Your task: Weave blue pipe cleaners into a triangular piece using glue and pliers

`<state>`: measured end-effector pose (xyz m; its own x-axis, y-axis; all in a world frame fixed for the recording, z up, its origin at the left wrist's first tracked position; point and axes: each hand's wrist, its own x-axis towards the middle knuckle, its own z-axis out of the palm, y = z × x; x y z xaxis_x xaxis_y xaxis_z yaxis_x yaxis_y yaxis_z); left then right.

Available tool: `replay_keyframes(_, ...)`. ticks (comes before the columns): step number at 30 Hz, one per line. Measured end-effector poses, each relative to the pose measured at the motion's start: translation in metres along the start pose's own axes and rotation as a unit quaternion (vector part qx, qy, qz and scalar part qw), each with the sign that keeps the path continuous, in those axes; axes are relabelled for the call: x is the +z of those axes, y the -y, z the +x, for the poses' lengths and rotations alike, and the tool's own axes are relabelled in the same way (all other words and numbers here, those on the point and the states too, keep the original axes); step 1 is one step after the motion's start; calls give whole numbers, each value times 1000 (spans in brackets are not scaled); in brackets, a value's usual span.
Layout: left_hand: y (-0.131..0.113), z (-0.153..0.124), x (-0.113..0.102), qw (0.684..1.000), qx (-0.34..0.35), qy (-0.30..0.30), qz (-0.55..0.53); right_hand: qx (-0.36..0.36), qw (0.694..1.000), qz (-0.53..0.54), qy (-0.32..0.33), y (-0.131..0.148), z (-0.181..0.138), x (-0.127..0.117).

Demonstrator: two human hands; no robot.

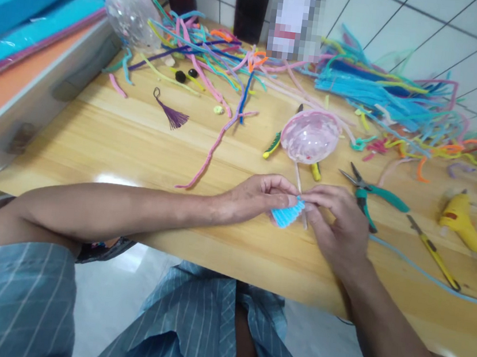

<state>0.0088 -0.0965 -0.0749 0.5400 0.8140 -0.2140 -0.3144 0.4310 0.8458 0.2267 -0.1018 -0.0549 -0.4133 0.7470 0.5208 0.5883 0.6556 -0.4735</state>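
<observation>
My left hand (258, 195) and my right hand (338, 219) meet near the front edge of the wooden table (138, 143). Both pinch a small light-blue coil of pipe cleaner (287, 213) wound on a thin stick (298, 180). The stick leads up to a clear pink plastic ball (310, 136) lying on the table just beyond my fingers. A long blue pipe cleaner (422, 273) trails away to the right of my right hand.
Green-handled pliers (371, 192), a yellow utility knife (433, 251) and a yellow glue gun (463, 223) lie to the right. Heaps of coloured pipe cleaners (374, 94) cover the far side. A purple tassel (172, 113), a clear ball (130, 14) and stacked foam sheets (36, 20) are left.
</observation>
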Motion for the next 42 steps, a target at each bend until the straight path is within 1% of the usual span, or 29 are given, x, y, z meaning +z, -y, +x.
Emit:
replay_keyframes(3,0,0,0,1000,-17,23,3,7,1000,18,17,1,0,-1)
replay_keyframes(7,-3,-1,0,1000,13,28,-1,71,995,35,54,4,1,-5)
replay_keyframes(10,-7,-4,2,999,17,29,20,102,993,38,48,5,-1,-7)
replay_keyframes(14,-8,-5,6,998,7,23,61,117,992,38,23,6,-3,-3)
replay_keyframes(18,-5,-3,5,998,7,23,52,125,990,61,35,11,-2,0)
replay_keyframes(20,-4,-2,4,999,10,16,50,117,990,59,50,10,0,-5)
replay_keyframes(22,-4,-1,3,999,14,5,50,111,992,19,58,2,1,-20)
replay_keyframes(24,-6,-1,3,998,15,-6,53,120,989,-66,60,-16,0,-41)
replay_keyframes(27,-7,-1,5,998,13,-20,55,144,964,-216,62,-55,-11,-72)
replay_keyframes(29,-7,0,5,998,14,-22,54,177,939,-288,62,-81,-23,-85)
replay_keyframes(31,-6,0,5,998,17,-20,55,202,921,-318,93,-101,-36,-89)
replay_keyframes(34,-4,1,4,998,19,-22,59,204,918,-320,115,-114,-49,-84)
replay_keyframes(36,-3,1,3,998,23,-22,59,177,920,-333,106,-116,-52,-80)
replay_keyframes(39,-3,2,3,998,34,-15,56,131,913,-376,83,-117,-51,-75)
replay_keyframes(42,-4,2,3,998,36,-8,54,109,911,-394,57,-124,-51,-75)
